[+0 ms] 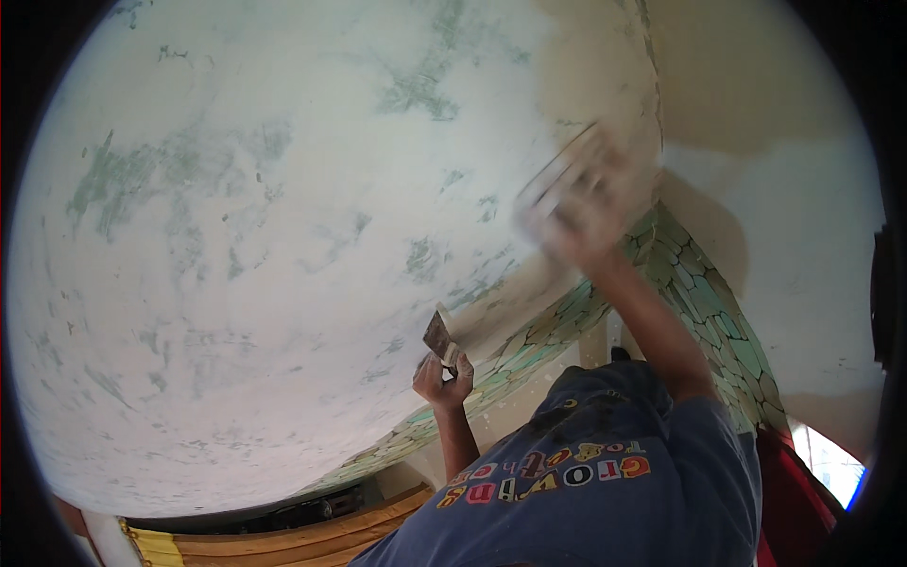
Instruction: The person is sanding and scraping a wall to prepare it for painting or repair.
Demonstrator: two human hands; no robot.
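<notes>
My left hand (443, 383) grips a small putty knife (438, 335) by its handle, its blade pointing up in the view beside the wall. My right hand (581, 230), blurred by motion, holds a wide flat-bladed tool (563, 163) at the wall near the corner. Blur hides the exact kind of this tool and how my fingers sit on it. The wall (319, 248) carries a whitish, patchy coat, with greenish-grey areas showing through. A damp-looking beige patch (581, 78) lies above the wide tool.
A stone-patterned band (538, 340) runs along the wall's lower part and round the corner. The adjoining wall (801, 234) stands at the right. Red cloth (786, 496) hangs at lower right beside a bright opening. Brown and yellow folded material (283, 542) lies at lower left.
</notes>
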